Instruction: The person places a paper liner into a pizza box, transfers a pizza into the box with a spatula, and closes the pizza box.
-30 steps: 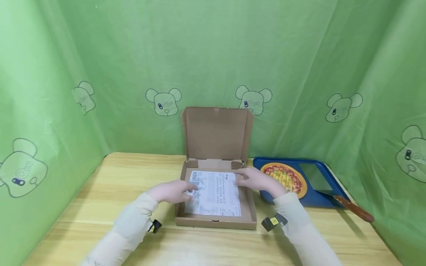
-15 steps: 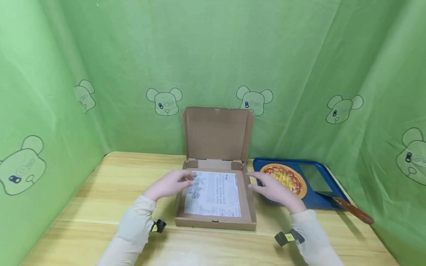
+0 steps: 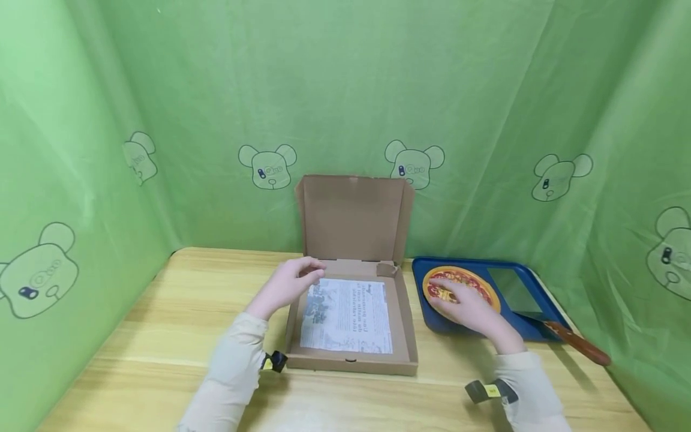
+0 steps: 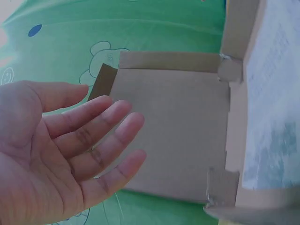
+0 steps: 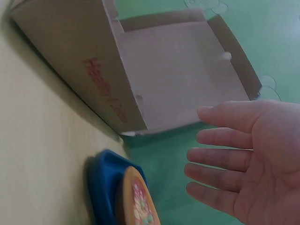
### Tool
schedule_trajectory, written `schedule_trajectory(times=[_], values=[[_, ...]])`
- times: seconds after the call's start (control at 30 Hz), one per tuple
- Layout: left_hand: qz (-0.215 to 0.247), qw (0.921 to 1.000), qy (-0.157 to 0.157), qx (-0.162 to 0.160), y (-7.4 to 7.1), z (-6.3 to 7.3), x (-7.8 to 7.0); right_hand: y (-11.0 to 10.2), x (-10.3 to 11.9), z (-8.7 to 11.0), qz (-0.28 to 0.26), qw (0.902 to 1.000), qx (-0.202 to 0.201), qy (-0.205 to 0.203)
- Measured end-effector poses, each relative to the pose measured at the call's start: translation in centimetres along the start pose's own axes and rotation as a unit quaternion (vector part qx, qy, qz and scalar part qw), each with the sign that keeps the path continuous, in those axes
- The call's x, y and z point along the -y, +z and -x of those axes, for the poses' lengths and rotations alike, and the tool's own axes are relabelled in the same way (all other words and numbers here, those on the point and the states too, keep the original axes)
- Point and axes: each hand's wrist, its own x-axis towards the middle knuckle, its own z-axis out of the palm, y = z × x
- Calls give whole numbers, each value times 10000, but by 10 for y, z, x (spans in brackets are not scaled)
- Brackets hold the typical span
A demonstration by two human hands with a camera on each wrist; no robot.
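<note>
A brown cardboard pizza box [image 3: 353, 216] stands with its lid raised, and a sheet of printed paper [image 3: 345, 318] lies flat inside. My left hand [image 3: 286, 285] hovers over the box's left edge, its fingers loosely bent and holding nothing. In the left wrist view its palm faces up, fingers spread. To the right, a pizza [image 3: 477, 282] lies on a blue tray [image 3: 520, 331]. My right hand [image 3: 472, 309] is above the pizza and hides part of it. Its fingers are extended and hold nothing, as the right wrist view shows.
A wide-bladed spatula with a wooden handle [image 3: 580, 345] lies on the tray's right side, the handle sticking out past the tray's front right. Green curtains [image 3: 345, 90] with bear-like drawings surround the light wooden table [image 3: 205, 288] at the back and sides.
My right hand has gone from the box's right part to over the pizza. My left hand has lifted away from the paper, up and back toward the box's left edge.
</note>
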Motion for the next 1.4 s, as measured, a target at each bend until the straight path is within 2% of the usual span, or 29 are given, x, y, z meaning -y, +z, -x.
schedule_trajectory(times=[0.17, 0.4, 0.6, 0.73, 0.9, 1.07, 1.23, 1.4], values=[[311, 9994, -8, -174, 5, -6, -8, -10, -8, 4, 18, 10000, -43, 53], [851, 9961, -25, -212, 14, -16, -20, -28, -20, 13, 95, 9995, -23, 316], [1374, 9901, -116, -245, 22, -21, -30, -45, -31, 23, 248, 9977, -241, 582], [1637, 9860, -208, -253, 29, -22, -38, -53, -41, 29, 392, 9958, -248, 788], [1827, 9825, -213, -284, 40, -26, -47, -62, -55, 36, 661, 9933, -327, 886], [2227, 9744, -195, -252, 58, -33, -57, -71, -71, 46, 995, 9879, -481, 1085], [2559, 9664, -195, -128, 76, -39, -66, -80, -83, 54, 1190, 9797, -412, 1558], [2730, 9618, -193, 15, 93, -43, -75, -89, -90, 63, 1150, 9617, -14, 2487]])
